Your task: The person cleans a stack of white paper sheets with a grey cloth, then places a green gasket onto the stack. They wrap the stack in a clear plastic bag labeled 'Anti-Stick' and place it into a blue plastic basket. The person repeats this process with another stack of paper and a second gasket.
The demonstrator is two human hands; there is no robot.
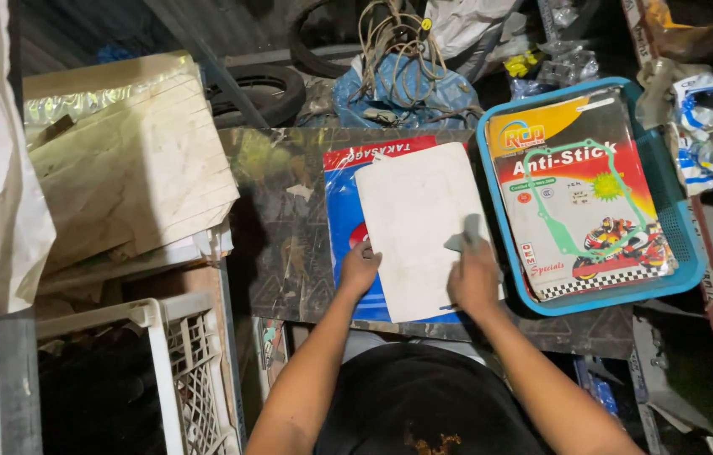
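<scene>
My right hand [474,278] has its fingers closed on a small grey flat piece [467,232], which sticks up past my fingertips toward 12 o'clock. The hand and the piece both lie over the right edge of a white sheet [411,223]. My left hand [360,268] is curled, fingers drawn together, pressing down at the lower left edge of the same sheet; I cannot tell whether it grips anything or only rests there.

The white sheet lies flat, tilted slightly, on top of a blue and red plastic packet [341,211]. The packet shows at the sheet's 9 o'clock side and along its top edge at 12 o'clock. Both lie on a dark worn board [276,253] directly in front of me.

At 3 o'clock from my right hand, just beside it, sits a blue plastic basket [491,219]. It holds a colourful printed packet [584,194] with a green gasket outline and a motorcycle picture.

At 9 to 10 o'clock from my left hand, well apart, lies a stack of stained cardboard sheets [129,168]. At 7 o'clock stands a white plastic crate [192,354].

At 12 o'clock beyond the board are a black rubber tyre [268,88] and a tangle of cords [394,38] on a blue bag [407,93].
</scene>
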